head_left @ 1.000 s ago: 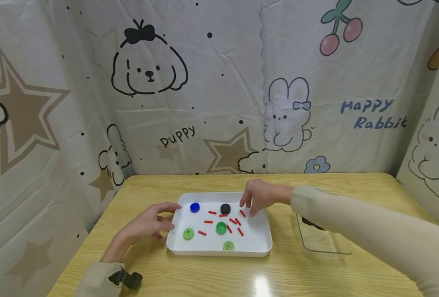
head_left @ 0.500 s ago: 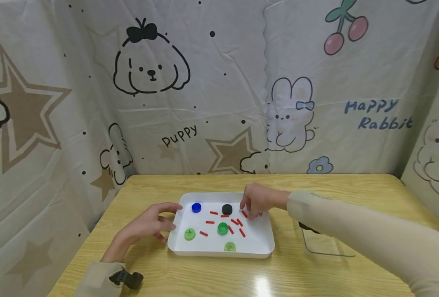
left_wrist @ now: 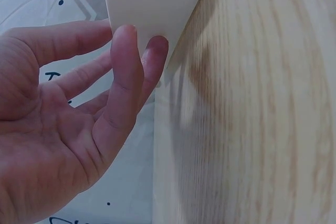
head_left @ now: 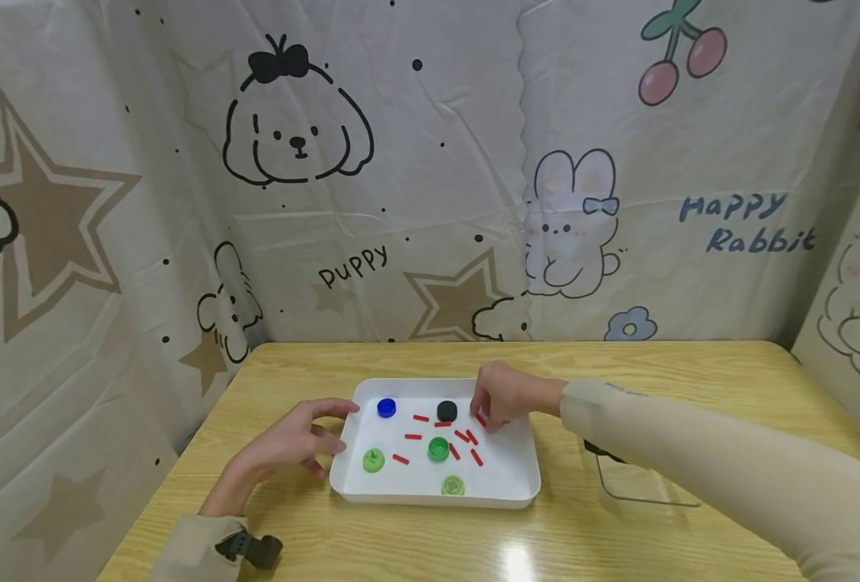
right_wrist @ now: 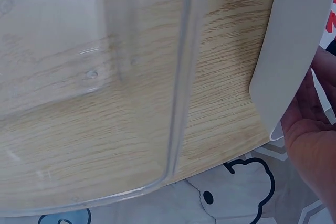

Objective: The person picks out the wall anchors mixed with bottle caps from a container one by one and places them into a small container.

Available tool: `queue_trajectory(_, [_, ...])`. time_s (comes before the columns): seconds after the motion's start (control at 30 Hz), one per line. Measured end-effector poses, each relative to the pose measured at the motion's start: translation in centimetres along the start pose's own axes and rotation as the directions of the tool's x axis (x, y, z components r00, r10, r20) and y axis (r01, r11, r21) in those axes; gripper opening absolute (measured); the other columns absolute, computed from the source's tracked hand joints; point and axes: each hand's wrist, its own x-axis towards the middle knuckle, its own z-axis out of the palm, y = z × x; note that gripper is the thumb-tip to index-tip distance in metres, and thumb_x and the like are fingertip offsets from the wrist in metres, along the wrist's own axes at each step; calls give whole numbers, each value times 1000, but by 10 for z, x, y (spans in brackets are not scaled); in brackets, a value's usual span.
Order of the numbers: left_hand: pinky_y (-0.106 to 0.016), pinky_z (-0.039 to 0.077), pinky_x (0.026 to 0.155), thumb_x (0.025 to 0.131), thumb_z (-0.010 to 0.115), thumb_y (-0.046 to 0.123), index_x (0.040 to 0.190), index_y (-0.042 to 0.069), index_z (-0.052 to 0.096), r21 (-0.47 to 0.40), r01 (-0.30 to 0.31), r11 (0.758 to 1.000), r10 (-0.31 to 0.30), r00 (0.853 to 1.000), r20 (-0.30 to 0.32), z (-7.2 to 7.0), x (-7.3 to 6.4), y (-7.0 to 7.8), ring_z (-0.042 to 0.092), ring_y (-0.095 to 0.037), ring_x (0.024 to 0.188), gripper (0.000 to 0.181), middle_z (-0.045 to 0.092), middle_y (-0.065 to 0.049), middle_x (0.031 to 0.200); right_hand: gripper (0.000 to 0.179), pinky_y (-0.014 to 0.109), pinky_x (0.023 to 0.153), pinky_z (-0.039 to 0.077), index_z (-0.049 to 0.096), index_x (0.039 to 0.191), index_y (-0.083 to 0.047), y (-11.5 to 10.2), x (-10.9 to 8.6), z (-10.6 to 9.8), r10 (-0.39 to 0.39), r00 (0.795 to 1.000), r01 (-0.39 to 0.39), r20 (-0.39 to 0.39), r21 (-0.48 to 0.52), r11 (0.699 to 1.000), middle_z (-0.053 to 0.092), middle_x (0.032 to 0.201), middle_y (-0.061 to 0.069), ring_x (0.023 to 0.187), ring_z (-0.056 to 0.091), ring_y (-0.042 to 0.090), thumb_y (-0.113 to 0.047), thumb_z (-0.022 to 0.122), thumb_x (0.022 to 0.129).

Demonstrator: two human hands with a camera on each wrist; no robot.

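Observation:
A white tray (head_left: pixel 437 500) lies on the table, holding several small red strips (head_left: pixel 412 436). At its right end my right hand (head_left: pixel 501 396) reaches inside, thumb and forefinger around one red strip (head_left: pixel 481 421); the fingertips partly hide it. In the right wrist view my right hand (right_wrist: pixel 315 124) is mostly behind the tray wall (right_wrist: pixel 294 45). My left hand (head_left: pixel 295 436) rests its fingertips against the tray's left side. Seen by the left wrist camera, my left hand (left_wrist: pixel 79 108) touches the outer wall (left_wrist: pixel 152 3) with loosely bent fingers.
Inside the tray are a blue cap (head_left: pixel 386 407), a black cap (head_left: pixel 447 411), a green cap (head_left: pixel 438 449) and two light green round pieces (head_left: pixel 373 460). A clear plastic box (right_wrist: pixel 178 87) stands right of the tray, partly under my right forearm. Patterned cloth (head_left: pixel 430 162) hangs behind the table.
My right hand has lowered slightly and its thumb and forefinger have closed in on the rightmost red strip. The left hand stays at the tray's side. The head view shifts a little.

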Motion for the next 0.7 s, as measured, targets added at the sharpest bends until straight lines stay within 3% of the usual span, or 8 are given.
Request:
queue_trajectory(0.27, [-46, 62, 58, 93, 73, -2, 149, -2, 52, 4, -3, 1000, 3, 1000, -3, 0, 0, 1, 68, -29, 98, 60, 45, -26, 155, 27, 21, 63, 54, 86, 102, -11, 7, 2, 0, -47, 998, 45, 46, 35, 998, 70, 79, -4, 73, 60, 9, 6, 88, 81])
queue_trajectory(0.7, [-45, 62, 57, 93, 73, -2, 147, -2, 55, 3, 4, 1000, -4, 1000, -11, 1, 0, 0, 69, -29, 98, 57, 46, -27, 153, 29, 22, 69, 55, 85, 104, -9, 9, 4, -3, -55, 994, 46, 92, 98, 994, 69, 80, -1, 75, 59, 10, 8, 88, 79])
